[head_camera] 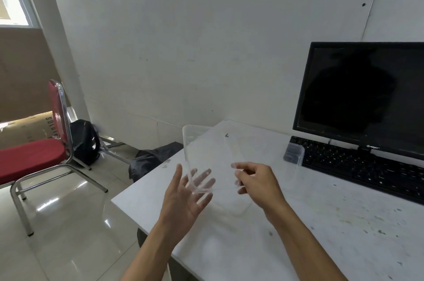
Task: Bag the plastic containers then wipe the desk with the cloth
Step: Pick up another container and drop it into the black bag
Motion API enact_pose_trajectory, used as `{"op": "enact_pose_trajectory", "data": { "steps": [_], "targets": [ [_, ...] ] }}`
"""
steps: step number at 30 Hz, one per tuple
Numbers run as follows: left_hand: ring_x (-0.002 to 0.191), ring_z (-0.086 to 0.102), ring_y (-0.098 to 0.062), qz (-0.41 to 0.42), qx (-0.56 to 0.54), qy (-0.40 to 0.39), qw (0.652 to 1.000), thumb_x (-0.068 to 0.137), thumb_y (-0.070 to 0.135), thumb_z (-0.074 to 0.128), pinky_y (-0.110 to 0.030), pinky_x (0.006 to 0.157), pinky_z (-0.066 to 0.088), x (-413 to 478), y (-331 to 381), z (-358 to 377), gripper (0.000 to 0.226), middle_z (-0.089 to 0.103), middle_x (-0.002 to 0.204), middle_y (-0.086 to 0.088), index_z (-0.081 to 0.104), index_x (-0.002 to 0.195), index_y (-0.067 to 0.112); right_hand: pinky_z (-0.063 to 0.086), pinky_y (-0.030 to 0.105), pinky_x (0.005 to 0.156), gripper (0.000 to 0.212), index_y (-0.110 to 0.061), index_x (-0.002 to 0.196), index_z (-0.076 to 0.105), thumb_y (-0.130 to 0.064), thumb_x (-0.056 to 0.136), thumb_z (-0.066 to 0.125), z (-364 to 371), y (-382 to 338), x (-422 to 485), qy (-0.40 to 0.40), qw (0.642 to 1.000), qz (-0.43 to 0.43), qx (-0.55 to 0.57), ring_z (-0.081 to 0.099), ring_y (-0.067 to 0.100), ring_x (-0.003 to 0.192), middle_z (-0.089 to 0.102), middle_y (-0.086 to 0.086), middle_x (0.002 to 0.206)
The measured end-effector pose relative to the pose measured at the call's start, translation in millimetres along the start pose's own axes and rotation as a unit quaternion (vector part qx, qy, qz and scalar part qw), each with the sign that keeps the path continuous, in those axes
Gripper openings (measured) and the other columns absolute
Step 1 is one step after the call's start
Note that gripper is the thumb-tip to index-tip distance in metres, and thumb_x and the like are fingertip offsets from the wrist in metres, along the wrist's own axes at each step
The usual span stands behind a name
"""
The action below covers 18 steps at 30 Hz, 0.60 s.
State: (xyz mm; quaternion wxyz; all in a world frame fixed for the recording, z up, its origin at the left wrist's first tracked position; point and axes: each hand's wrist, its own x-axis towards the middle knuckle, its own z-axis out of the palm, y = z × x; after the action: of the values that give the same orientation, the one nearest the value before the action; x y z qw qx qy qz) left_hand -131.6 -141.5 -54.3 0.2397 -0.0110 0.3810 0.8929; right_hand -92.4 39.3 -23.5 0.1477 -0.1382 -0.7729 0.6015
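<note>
Above the white desk (321, 223) a clear container (206, 154) tilts on edge, its rim pinched by the right hand (259, 179), its lower corner resting on the open left hand (185, 193).

Head-worn camera looks forward, down (close) over the desk (321, 223).

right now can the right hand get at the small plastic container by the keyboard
Probably yes for reach: bare desk lies between the right hand and the small container. But that hand is pinching the big clear container, so it would have to let go first.
</note>
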Motion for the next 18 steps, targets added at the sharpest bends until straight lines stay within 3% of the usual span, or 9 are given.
{"op": "enact_pose_trajectory", "data": {
  "steps": [5,9,11,14,18],
  "targets": [
    [0.129,0.055,-0.045,-0.082,-0.070,-0.061,0.992,0.084,0.073,0.050,-0.060,0.109,0.041,-2,-1,-32,0.085,0.058,0.141,-0.024,0.048,0.144,0.014,0.057,0.023,0.064,0.021,-0.013,0.112,0.075,-0.013,0.096,0.061,20,15,-9,-0.099,0.994,0.045,-0.020,0.066,0.011,0.074,0.072,0.002,0.085],
    [0.124,0.059,-0.046,-0.071,-0.098,-0.041,0.992,0.079,0.072,0.059,-0.062,0.108,0.039,4,-3,-39,0.087,0.057,0.139,-0.027,0.052,0.142,0.013,0.057,0.025,0.069,0.022,-0.017,0.109,0.076,-0.025,0.098,0.059,16,19,0,-0.073,0.995,0.048,-0.056,0.065,0.009,0.078,0.069,-0.006,0.087],
    [0.120,0.061,-0.046,-0.056,-0.128,-0.031,0.990,0.073,0.073,0.065,-0.064,0.106,0.041,7,-4,-42,0.092,0.054,0.137,-0.026,0.051,0.142,0.012,0.056,0.031,0.081,0.023,-0.019,0.111,0.075,-0.031,0.095,0.063,10,24,12,-0.022,0.987,0.012,-0.161,0.063,0.011,0.084,0.069,-0.004,0.095],
    [0.114,0.064,-0.043,-0.042,-0.175,-0.038,0.983,0.056,0.070,0.080,-0.062,0.096,0.049,7,-3,-48,0.108,0.055,0.133,-0.023,0.049,0.143,0.014,0.044,0.024,0.092,0.048,-0.022,0.131,0.061,-0.044,0.088,0.069,7,23,23,-0.063,0.944,-0.037,-0.323,0.057,0.013,0.112,0.059,-0.001,0.127],
    [0.114,0.062,-0.043,-0.046,-0.203,-0.058,0.976,0.050,0.066,0.085,-0.062,0.094,0.049,6,-2,-50,0.113,0.057,0.131,-0.023,0.048,0.142,0.012,0.034,0.037,0.115,0.103,-0.020,0.156,0.025,-0.065,0.076,0.071,21,19,29,-0.182,0.874,-0.011,-0.451,0.026,0.020,0.149,0.025,0.002,0.163]
  ]
}}
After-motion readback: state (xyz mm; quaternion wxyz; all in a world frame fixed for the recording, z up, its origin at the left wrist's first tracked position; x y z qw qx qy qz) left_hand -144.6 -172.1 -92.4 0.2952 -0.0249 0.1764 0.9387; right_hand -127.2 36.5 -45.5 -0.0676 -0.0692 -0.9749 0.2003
